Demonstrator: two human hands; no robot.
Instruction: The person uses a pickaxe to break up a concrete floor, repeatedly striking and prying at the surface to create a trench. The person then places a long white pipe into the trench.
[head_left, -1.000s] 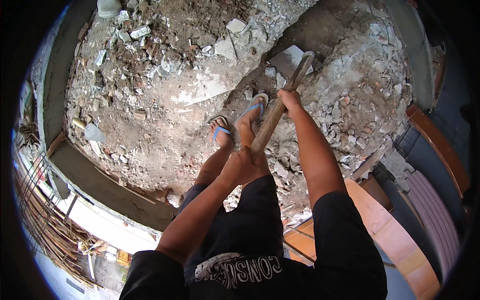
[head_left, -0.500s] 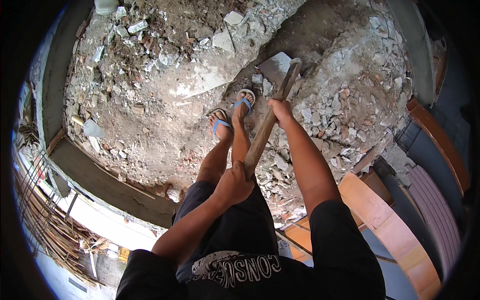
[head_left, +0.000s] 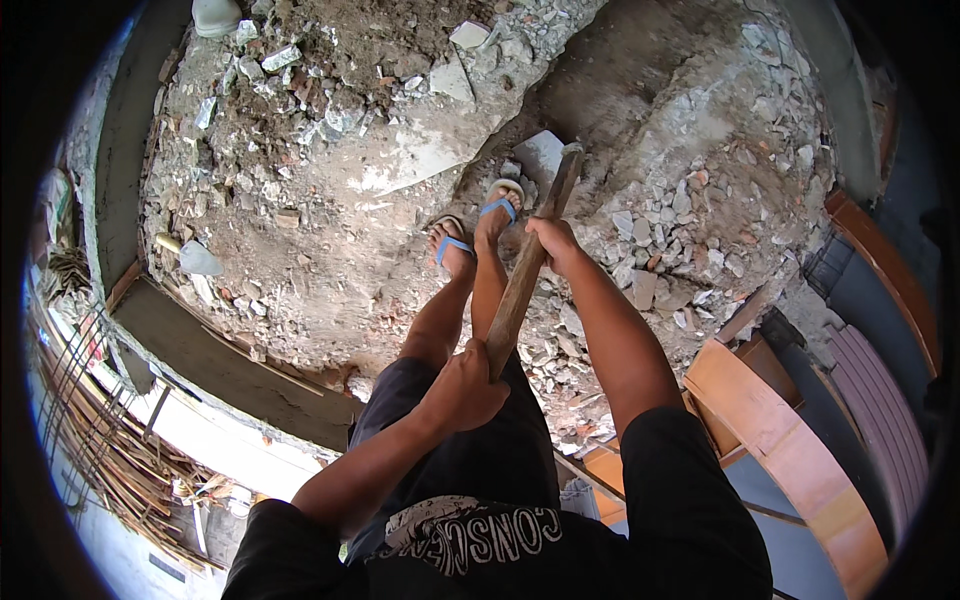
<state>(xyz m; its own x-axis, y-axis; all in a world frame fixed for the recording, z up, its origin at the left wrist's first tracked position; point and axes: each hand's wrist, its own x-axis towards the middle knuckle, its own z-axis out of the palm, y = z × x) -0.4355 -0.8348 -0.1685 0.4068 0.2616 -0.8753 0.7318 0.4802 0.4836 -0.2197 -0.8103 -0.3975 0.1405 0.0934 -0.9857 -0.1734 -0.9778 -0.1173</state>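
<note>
Weathered wood fills both fists: we see a long tool handle (head_left: 516, 308) held by the left hand (head_left: 466, 388) near its lower end and by the right hand (head_left: 551, 242) further up. Both grips look closed, with the fingers wrapped around the shaft, and we make out bare wood between them. The left forearm slants up from the lower left, crossing in front of the dark shorts (head_left: 490, 440); the right arm reaches forward, nearly straight, its hand well ahead of the other. The handle leans up and to the right over the rubble-strewn ground (head_left: 325, 275), its upper end just beside a pale flat plate (head_left: 540, 156); we cannot tell whether the two are joined. Both lie toward the ground's far edge, right of its middle. Just left of the handle we find feet in blue-strapped sandals (head_left: 500, 206), and along the ground's left edge runs a concrete beam (head_left: 122, 150).
</note>
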